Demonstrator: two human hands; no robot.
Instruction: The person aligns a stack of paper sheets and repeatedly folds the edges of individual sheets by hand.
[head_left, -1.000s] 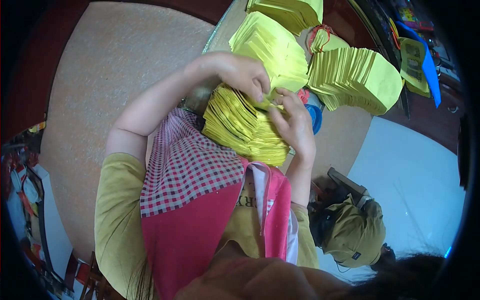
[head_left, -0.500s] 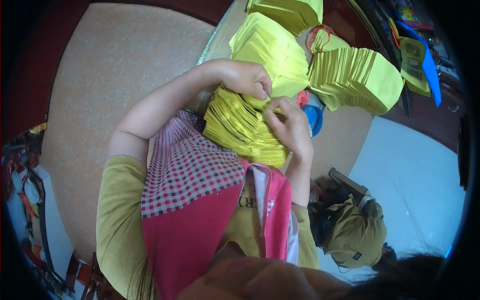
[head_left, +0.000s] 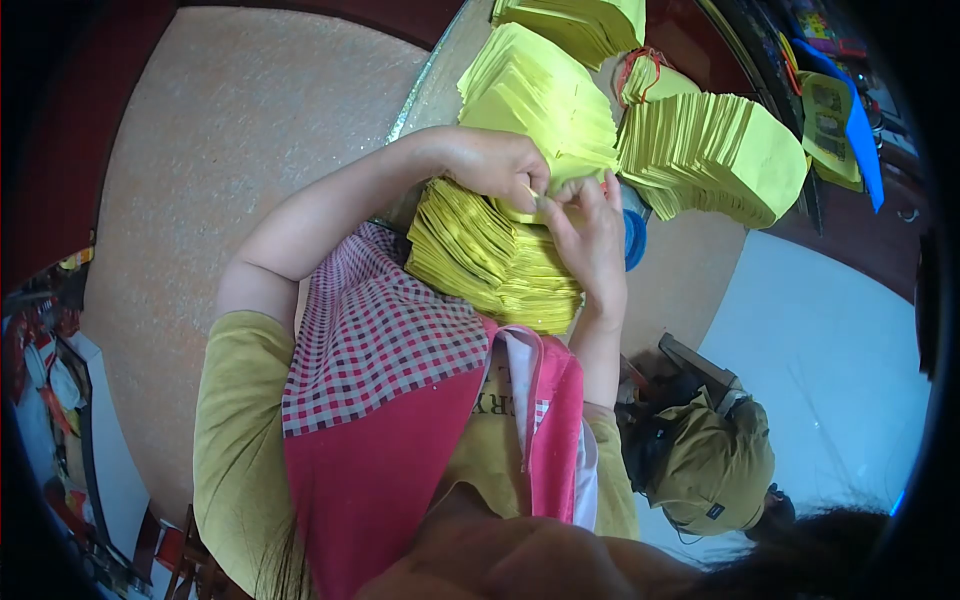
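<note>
A thick bundle of folded yellow paper (head_left: 470,245) stands against the front of my apron, its creased edges fanned. Above its far edge, my left hand (head_left: 500,165) is curled closed, with a small bit of yellow paper showing at its thumb and fingertip. Thumb and forefinger of my right hand (head_left: 590,235) pinch at the same spot, touching the left fingertips, while its other fingers rise loosely. The fingers partly hide the paper between them. Just beyond both hands lies a fanned stack of yellow paper sheets (head_left: 535,100).
Another yellow paper stack (head_left: 715,155) lies to the right, and one more (head_left: 580,25) at the far end. Red string (head_left: 645,70) lies on a smaller bundle. A blue round container (head_left: 634,240) sits beside my right hand. A khaki bag (head_left: 715,465) is at lower right.
My right hand has shifted slightly up, its outer fingers lifting over the far stack. The left hand has moved a little right and down, and the fingertips now meet.
</note>
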